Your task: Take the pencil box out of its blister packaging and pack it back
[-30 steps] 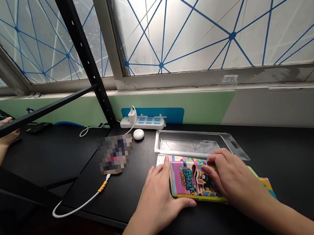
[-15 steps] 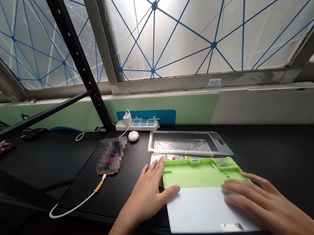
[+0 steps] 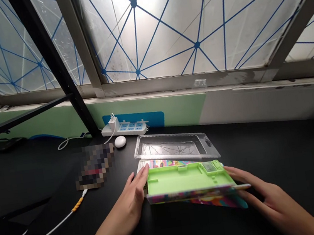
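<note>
A pencil case with a lime-green inner tray (image 3: 187, 176) and a colourful cartoon outside lies open on the black table (image 3: 283, 162). Its flat lid (image 3: 215, 198) hangs almost level in front of the tray. My left hand (image 3: 130, 201) rests against the case's left end, fingers stretched out and together. My right hand (image 3: 263, 194) reaches under the lid's right edge with fingers extended, and holds it up. A colourful printed card (image 3: 163, 163) lies behind the case.
A clear plastic blister shell (image 3: 175, 148) lies behind the case. A blurred phone (image 3: 95, 166) on a white cable (image 3: 47, 232), a small white round object (image 3: 120, 141) and a white power strip (image 3: 125, 128) sit to the left. A black shelf post (image 3: 50, 66) stands at the window.
The closed case was opened a second ago; the lid swung toward me, showing white, and now lies nearly level. My view has shifted right.
</note>
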Motion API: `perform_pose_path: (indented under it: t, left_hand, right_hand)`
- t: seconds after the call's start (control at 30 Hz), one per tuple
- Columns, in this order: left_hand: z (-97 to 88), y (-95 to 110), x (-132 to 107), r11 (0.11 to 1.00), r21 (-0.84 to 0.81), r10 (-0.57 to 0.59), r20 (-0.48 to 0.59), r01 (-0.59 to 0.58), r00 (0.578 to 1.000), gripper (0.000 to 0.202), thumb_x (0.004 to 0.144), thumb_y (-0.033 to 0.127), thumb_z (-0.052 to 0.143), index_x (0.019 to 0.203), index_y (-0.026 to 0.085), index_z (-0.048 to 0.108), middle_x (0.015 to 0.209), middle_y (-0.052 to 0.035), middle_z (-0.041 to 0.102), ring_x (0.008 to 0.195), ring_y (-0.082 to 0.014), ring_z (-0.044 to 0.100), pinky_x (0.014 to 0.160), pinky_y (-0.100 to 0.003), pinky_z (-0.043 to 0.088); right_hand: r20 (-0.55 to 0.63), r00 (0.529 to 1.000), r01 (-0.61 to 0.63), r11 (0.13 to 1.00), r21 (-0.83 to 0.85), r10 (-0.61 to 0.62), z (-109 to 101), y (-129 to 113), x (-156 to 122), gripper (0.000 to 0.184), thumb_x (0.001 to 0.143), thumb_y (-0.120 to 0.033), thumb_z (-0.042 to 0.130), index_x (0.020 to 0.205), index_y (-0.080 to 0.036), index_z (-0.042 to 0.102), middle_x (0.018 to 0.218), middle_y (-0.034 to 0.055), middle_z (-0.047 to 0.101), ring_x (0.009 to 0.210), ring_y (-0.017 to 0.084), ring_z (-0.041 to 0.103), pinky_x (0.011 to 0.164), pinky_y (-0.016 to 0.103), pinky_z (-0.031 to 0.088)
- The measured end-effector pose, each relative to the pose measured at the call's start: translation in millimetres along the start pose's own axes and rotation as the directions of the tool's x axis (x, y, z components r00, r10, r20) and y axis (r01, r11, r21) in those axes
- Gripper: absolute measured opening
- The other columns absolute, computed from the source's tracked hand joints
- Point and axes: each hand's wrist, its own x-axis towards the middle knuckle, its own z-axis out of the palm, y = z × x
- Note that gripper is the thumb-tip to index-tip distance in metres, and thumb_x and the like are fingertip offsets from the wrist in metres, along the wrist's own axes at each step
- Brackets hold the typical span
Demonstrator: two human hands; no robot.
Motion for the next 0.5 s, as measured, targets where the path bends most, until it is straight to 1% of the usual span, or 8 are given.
perform_pose_path:
  t: [0.07,0.1,0.17,0.23,0.27,0.33,0.4,0.5]
  left_hand:
    - [1.6,-3,0,1.000,0.007,0.007,0.000,-0.007,1.000,0.078,0.098,0.074,0.011,0.162,0.033,0.026,0.164,-0.0035,0.034,0.155,-0.0338,0.023,0.119,-0.055,0.036]
    - [3.2,-4,2,1.000,0.023,0.011,0.002,-0.011,1.000,0.081,0.096,0.077,0.018,0.163,0.031,0.022,0.165,-0.0051,0.033,0.155,-0.0361,0.022,0.119,-0.057,0.035]
    - [7.9,-5,6,0.997,0.078,0.011,0.006,-0.012,1.000,0.091,0.093,0.077,0.043,0.165,0.030,0.012,0.167,-0.0078,0.029,0.154,-0.0407,0.022,0.118,-0.060,0.035]
    - [13.5,-6,10,0.990,0.139,0.009,-0.008,-0.008,1.000,0.105,0.088,0.066,0.065,0.165,0.032,0.002,0.167,-0.0085,0.029,0.153,-0.0419,0.026,0.118,-0.062,0.034]
    - [16.3,-5,11,0.986,0.166,0.027,-0.018,-0.024,0.999,0.108,0.087,0.059,0.070,0.165,0.034,-0.001,0.166,-0.0083,0.031,0.152,-0.0409,0.030,0.119,-0.062,0.033]
    - [20.5,-4,10,0.968,0.220,0.134,-0.042,-0.121,0.990,0.105,0.090,0.047,0.070,0.164,0.037,-0.003,0.164,-0.0085,0.037,0.149,-0.0382,0.037,0.121,-0.063,0.030]
    - [21.0,-1,6,0.923,0.275,0.304,-0.086,-0.270,0.949,0.098,0.094,0.041,0.066,0.164,0.037,-0.002,0.162,-0.0101,0.040,0.149,-0.0371,0.037,0.122,-0.063,0.025]
    - [10.3,7,7,0.835,0.339,0.518,-0.222,-0.433,0.826,0.094,0.096,0.037,0.063,0.165,0.032,-0.001,0.163,-0.0141,0.038,0.152,-0.0374,0.030,0.124,-0.063,0.017]
  right_hand:
    - [-0.024,0.999,-0.041,0.999,-0.008,0.041,3,-3,2,0.049,0.097,-0.054,0.053,0.139,-0.030,0.060,0.134,0.0080,0.071,0.118,0.033,0.069,0.093,0.043,0.062]
    - [-0.038,0.999,-0.039,0.999,-0.029,0.038,5,-3,2,0.051,0.095,-0.055,0.055,0.139,-0.029,0.060,0.133,0.0088,0.071,0.118,0.033,0.070,0.092,0.044,0.063]
    - [-0.068,0.998,0.008,0.996,-0.092,-0.014,12,-1,1,0.062,0.090,-0.058,0.062,0.144,-0.027,0.056,0.137,0.0119,0.068,0.120,0.035,0.068,0.095,0.047,0.062]
    - [-0.098,0.992,0.067,0.987,-0.147,-0.082,20,1,-1,0.071,0.088,-0.058,0.066,0.149,-0.024,0.050,0.143,0.0146,0.064,0.124,0.037,0.065,0.099,0.051,0.059]
    - [-0.108,0.989,0.080,0.984,-0.161,-0.098,23,1,-3,0.072,0.089,-0.056,0.066,0.150,-0.023,0.049,0.144,0.0151,0.063,0.125,0.037,0.065,0.100,0.051,0.058]
    - [-0.144,0.985,0.073,0.983,-0.171,-0.098,26,0,-7,0.066,0.091,-0.054,0.063,0.149,-0.024,0.051,0.140,0.0141,0.066,0.121,0.036,0.067,0.097,0.051,0.060]
    - [-0.177,0.982,0.045,0.988,-0.149,-0.071,24,-6,-13,0.061,0.092,-0.054,0.062,0.146,-0.027,0.054,0.136,0.0120,0.069,0.117,0.036,0.070,0.087,0.047,0.065]
    - [-0.190,0.982,-0.016,0.998,-0.057,0.005,13,-19,-14,0.060,0.092,-0.052,0.063,0.147,-0.030,0.054,0.137,0.0088,0.068,0.108,0.034,0.074,0.060,0.035,0.066]
